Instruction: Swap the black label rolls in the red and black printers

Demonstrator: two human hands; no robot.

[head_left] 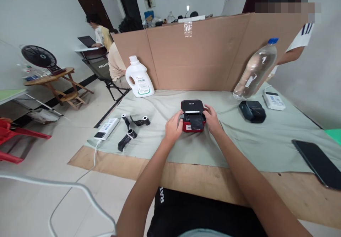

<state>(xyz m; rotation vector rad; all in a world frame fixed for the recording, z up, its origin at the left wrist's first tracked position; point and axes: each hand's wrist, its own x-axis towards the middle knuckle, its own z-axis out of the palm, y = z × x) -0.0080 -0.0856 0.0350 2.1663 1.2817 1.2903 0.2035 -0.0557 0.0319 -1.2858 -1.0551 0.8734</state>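
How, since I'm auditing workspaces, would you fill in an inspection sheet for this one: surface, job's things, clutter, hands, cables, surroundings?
Surface: creased pale green cloth; bare wood along the near edge.
Job's things: red-and-black device, a dark strip lying over its front.
Clutter: small rolls with dark strips, white jug, capped clear bottle, dark device, white box, phone at right.
Hands: left hand and right hand against opposite sides of the red-and-black device.
Cables: thin cable from white unit over near edge; thick cable lower left.
Surroundings: cardboard panel behind; fan and people beyond.
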